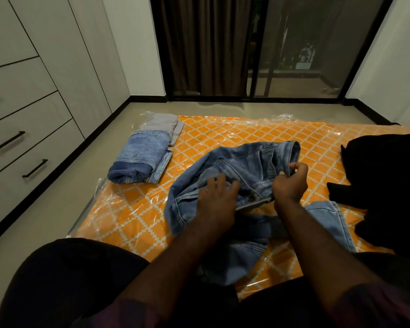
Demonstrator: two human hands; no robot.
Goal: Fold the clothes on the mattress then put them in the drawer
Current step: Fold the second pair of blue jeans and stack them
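A crumpled pair of light blue jeans (246,166) lies in the middle of the orange patterned mattress (133,214), which is wrapped in clear plastic. My right hand (290,183) pinches the waistband near the button. My left hand (217,200) rests on the denim with fingers spread. A folded pair of blue jeans (140,159) sits at the mattress's left edge, and a folded grey garment (163,124) lies just beyond it. A heap of black clothes (386,181) covers the right side.
A white cabinet with drawers (26,138) and black handles stands along the left wall; all drawers look shut. A strip of floor (57,209) runs between cabinet and mattress. Dark curtains and a glass sliding door (294,55) are at the far end.
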